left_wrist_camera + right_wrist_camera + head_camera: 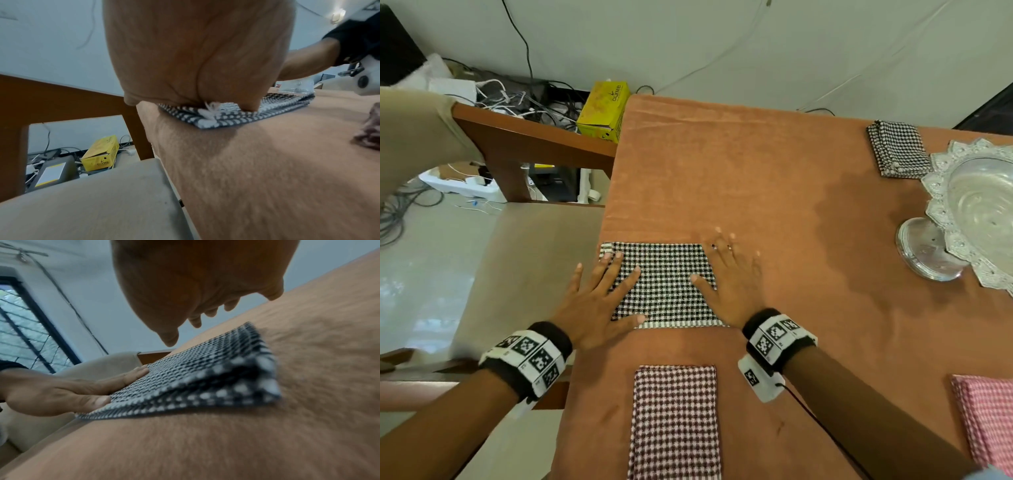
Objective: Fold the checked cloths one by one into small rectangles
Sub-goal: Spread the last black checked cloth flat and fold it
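Observation:
A black-and-white checked cloth (664, 284) lies folded in layers near the left edge of the orange-covered table (774, 178). My left hand (599, 301) lies flat with spread fingers on its left side. My right hand (729, 281) rests flat with straight fingers over its right edge, thumb on the cloth. In the right wrist view the cloth (195, 374) shows stacked layers, and the left hand (61, 391) presses on its far edge. The left wrist view shows the cloth's fringed corner (211, 112) under my palm.
A folded maroon checked cloth (676, 425) lies near the front edge. A pink checked cloth (986, 414) is at the right front. A folded black checked cloth (897, 149) and a silver pedestal bowl (976, 212) stand at the right back. A chair (524, 246) stands left of the table.

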